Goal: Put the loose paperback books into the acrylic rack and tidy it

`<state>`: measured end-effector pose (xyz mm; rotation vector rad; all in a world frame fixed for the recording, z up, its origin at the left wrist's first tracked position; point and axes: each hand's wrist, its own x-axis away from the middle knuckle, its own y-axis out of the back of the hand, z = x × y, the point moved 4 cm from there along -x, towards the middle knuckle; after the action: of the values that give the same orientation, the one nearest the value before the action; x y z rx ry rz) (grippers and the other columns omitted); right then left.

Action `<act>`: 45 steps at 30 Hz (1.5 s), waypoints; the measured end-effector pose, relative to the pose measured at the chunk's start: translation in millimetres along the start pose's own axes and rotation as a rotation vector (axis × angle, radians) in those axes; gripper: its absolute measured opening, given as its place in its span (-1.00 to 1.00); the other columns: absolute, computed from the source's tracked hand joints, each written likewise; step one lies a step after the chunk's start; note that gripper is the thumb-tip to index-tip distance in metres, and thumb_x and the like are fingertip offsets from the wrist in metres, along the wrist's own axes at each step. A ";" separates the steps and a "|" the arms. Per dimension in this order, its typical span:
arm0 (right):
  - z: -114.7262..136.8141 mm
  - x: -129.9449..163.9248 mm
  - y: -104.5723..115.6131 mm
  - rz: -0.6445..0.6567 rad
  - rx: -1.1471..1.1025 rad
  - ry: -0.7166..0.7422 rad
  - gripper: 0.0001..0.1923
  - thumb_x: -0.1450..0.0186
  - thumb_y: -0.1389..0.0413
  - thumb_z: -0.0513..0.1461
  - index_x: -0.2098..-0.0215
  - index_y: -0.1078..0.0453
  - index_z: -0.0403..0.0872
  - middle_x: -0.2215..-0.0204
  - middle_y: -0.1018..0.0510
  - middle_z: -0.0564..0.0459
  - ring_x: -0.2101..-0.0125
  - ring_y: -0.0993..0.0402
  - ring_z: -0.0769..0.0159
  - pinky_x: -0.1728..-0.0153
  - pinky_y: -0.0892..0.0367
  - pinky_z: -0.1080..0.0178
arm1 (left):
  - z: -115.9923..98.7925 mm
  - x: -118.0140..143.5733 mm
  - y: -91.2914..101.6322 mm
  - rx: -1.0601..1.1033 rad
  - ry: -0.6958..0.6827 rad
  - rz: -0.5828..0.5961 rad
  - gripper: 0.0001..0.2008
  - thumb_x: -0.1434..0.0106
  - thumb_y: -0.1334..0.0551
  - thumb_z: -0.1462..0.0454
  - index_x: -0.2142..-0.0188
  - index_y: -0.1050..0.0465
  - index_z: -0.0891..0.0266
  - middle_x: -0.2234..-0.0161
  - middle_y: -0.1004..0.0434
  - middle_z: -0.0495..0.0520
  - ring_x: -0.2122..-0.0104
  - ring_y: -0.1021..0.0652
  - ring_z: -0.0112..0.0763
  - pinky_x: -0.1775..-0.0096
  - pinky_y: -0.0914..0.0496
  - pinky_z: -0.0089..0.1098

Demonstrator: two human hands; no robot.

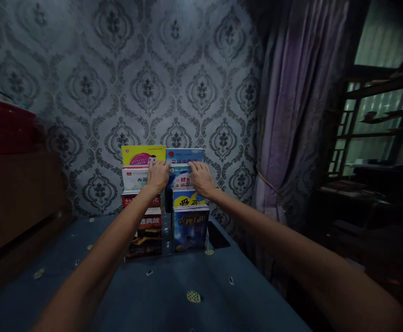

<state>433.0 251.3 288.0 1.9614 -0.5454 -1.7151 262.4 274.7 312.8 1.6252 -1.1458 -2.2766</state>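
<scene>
Two columns of books stand in tiers, one behind another, before the wall. In the right column, a blue picture book has a white patch with red characters on its cover. My left hand is closed at its top left corner, in front of a white-covered book. My right hand grips its top right corner, fingers bent over the edge. Behind rise a yellow book and a light blue book. Lower front tiers hold a dark blue book and a dark red book.
The books stand on a surface with a dark blue patterned cloth. A brown wooden cabinet with a red container is at left. Purple curtains hang at right, beside dark wooden shelving. Patterned wallpaper covers the wall behind.
</scene>
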 end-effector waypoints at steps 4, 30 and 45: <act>-0.6 -2.7 1.6 0.036 -0.013 -0.013 -0.45 -0.36 0.14 -0.35 -0.31 -0.16 -0.23 -0.26 -0.32 -0.24 -0.25 -0.15 0.01 -0.24 -0.01 0.00 | -0.8 0.1 2.0 -0.002 -0.011 0.008 -0.68 -0.40 0.02 0.36 -0.01 -0.43 0.25 0.01 -0.51 0.27 -0.05 -0.43 -0.06 -0.13 -0.21 0.01; -40.5 77.3 -58.5 0.048 -0.365 -0.311 -0.46 -0.37 0.18 -0.20 -0.25 -0.25 -0.20 -0.16 -0.45 -0.21 -0.19 -0.33 0.13 -0.19 -0.25 0.04 | -46.7 69.5 -34.9 0.106 -0.192 0.172 -0.50 -0.20 -0.02 0.50 -0.15 -0.29 0.37 -0.11 -0.45 0.32 -0.07 -0.47 -0.19 -0.11 -0.36 -0.20; -57.1 23.7 -25.5 -0.107 -0.387 -0.256 -0.44 -0.38 0.20 -0.22 -0.31 -0.14 -0.19 -0.12 -0.48 -0.20 -0.10 -0.40 0.09 -0.14 -0.29 0.02 | -17.1 35.7 32.4 0.022 -0.126 -0.107 -0.61 -0.32 -0.02 0.43 -0.09 -0.39 0.28 -0.17 -0.36 0.25 -0.18 -0.32 -0.07 -0.18 -0.23 -0.10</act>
<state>492.4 263.3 259.9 1.5354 -0.1728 -1.9806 251.8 225.5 303.8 1.6075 -1.1406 -2.4739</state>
